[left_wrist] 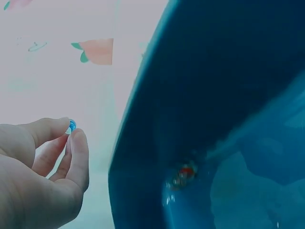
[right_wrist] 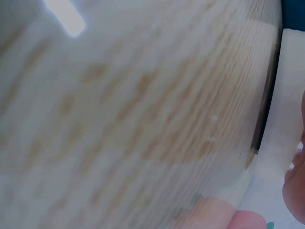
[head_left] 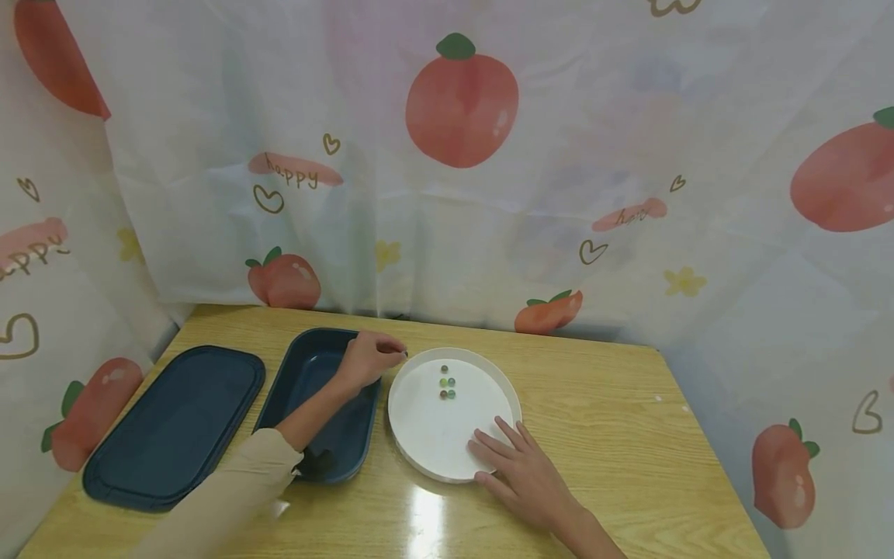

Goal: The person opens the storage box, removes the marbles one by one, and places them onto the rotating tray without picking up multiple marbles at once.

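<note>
My left hand (head_left: pixel 365 361) pinches a small blue-and-white striped marble (left_wrist: pixel 72 125) between thumb and fingertips. It is over the right rim of a deep dark blue tray (head_left: pixel 352 435), close to a round white tray (head_left: pixel 436 442). On the white tray several glass marbles (head_left: pixel 444 382) sit in a small cluster towards the back. My right hand (head_left: pixel 524 475) has its fingers spread over the white tray's front right rim. In the left wrist view, a blurred, partly red marble (left_wrist: pixel 185 174) shows in the corner of the blue tray.
A flat dark blue lid (head_left: pixel 178 427) lies at the left of the wooden table (head_left: pixel 594 411). Behind and beside the table hangs a white curtain (head_left: pixel 475 225) printed with peaches.
</note>
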